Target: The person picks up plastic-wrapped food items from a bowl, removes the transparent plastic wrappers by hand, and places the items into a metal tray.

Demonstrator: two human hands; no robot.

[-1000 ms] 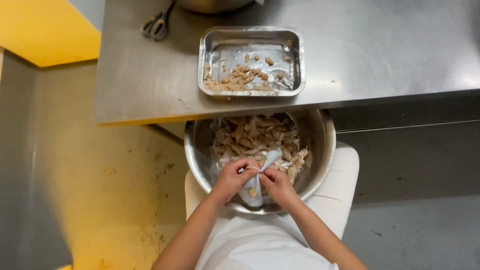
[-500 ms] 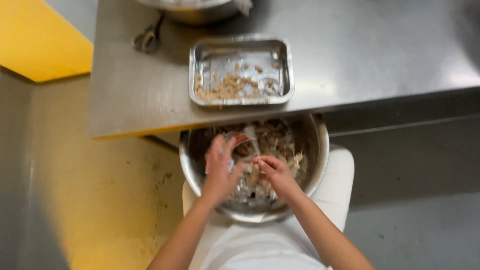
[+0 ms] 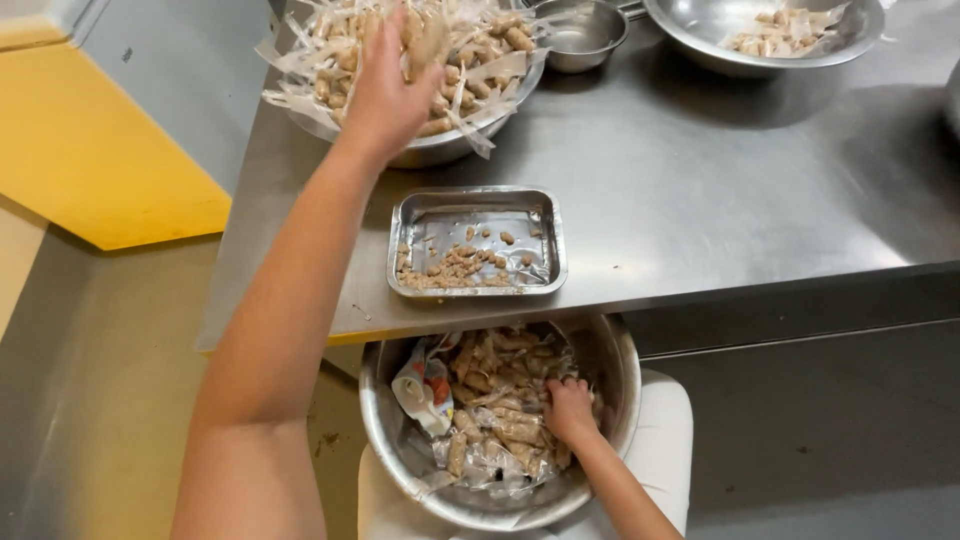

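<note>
Seen from the head camera, the left hand stretches far forward over the steel table and lies with spread fingers on a heap of wrapped brown sticks piled in a large metal bowl at the table's far left; whether the fingers grasp any of them I cannot tell, since the palm faces away. The right hand is low and close to the body, curled down into a second big metal bowl that sits on the person's white-clad lap just under the table edge; its fingers are bent into the mass of clear wrappers and brown pieces there, seemingly closing on some, though the grip itself is hidden. A crumpled wrapper with red and white print lies at the left inside of that bowl. Between the two bowls, near the table's front edge, stands a shallow rectangular metal tray holding loose brown crumbs gathered along its near side. Farther back stand a small steel cup and, to the right, a wide steel basin with a few more pieces in it. A yellow surface shows at left.
</note>
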